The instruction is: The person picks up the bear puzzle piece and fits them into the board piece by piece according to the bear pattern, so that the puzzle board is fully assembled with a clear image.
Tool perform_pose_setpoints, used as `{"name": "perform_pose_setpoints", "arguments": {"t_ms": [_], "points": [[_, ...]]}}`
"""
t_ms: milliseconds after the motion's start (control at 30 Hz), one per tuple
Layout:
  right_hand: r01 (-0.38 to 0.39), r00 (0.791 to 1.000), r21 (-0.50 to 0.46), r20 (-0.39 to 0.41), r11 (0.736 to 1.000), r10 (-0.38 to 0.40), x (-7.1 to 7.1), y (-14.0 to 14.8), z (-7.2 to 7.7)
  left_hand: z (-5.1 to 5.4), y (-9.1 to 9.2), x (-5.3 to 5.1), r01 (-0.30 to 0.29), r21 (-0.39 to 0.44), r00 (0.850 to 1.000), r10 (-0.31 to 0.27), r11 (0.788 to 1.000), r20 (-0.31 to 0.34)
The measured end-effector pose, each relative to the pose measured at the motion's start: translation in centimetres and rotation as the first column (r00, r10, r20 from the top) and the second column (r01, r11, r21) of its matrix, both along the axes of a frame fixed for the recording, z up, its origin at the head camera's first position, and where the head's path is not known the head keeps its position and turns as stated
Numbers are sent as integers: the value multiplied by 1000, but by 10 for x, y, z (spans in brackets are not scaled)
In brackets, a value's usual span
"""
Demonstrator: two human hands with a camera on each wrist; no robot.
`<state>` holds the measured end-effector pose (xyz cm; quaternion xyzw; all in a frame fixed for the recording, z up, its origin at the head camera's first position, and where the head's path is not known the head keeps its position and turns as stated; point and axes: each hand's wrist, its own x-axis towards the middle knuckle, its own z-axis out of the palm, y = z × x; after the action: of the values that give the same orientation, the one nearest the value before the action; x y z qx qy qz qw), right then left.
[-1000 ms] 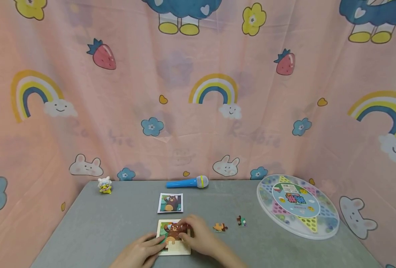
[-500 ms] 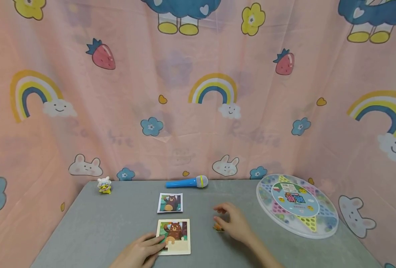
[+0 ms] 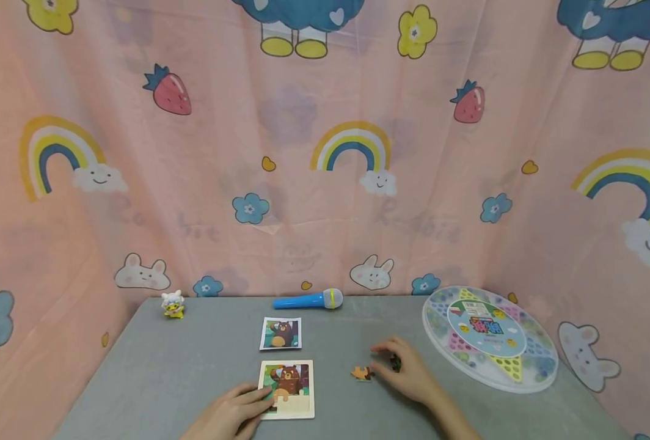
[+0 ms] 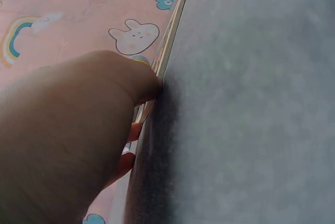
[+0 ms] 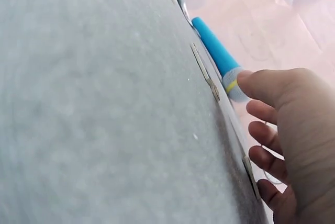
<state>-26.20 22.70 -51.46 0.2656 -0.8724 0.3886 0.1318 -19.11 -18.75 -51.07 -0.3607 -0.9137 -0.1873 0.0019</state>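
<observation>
My left hand [image 3: 228,410] rests with straight fingers on the left side of a wooden jigsaw tray [image 3: 310,408] with a brown bear picture. Pale bare wood shows across the lower part of that picture. In the left wrist view, the left thumb [image 4: 149,84] touches the tray's edge. My right hand [image 3: 410,374] hovers over a dark green jigsaw piece [image 3: 395,362], partly hidden by it, with its fingers loosely bent and apart. An orange-brown jigsaw piece [image 3: 361,373] lies just left of that hand. Nothing is visibly gripped in the right wrist view.
A bear picture card [image 3: 281,333] lies behind the tray. Farther back is a blue toy microphone [image 3: 303,300], with a small figurine [image 3: 173,304] at the back left. A round game board [image 3: 490,342] lies at the right of the grey table [image 3: 154,373].
My right hand has left the jigsaw tray and moved right, past the orange-brown piece, to the dark green piece. The left hand stays on the tray.
</observation>
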Motion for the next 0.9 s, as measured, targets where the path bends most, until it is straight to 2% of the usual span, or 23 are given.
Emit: {"name": "perform_pose_setpoints", "arguments": {"t_ms": [133, 267, 600, 900], "points": [[-17, 998, 77, -54, 997, 21, -1, 6, -4, 1, 2, -1, 2, 10, 1000, -2, 1000, 1], [-35, 997, 153, -59, 988, 44, -1, 9, -5, 1, 3, -1, 3, 10, 1000, -3, 1000, 4], [-39, 995, 172, -83, 984, 54, 5, 4, -1, 1, 1, -2, 5, 7, 1000, -5, 1000, 14], [-30, 998, 209, -49, 978, 41, 6, 3, 1, -1, 0, -1, 21, 22, 999, -21, 1000, -32]]}}
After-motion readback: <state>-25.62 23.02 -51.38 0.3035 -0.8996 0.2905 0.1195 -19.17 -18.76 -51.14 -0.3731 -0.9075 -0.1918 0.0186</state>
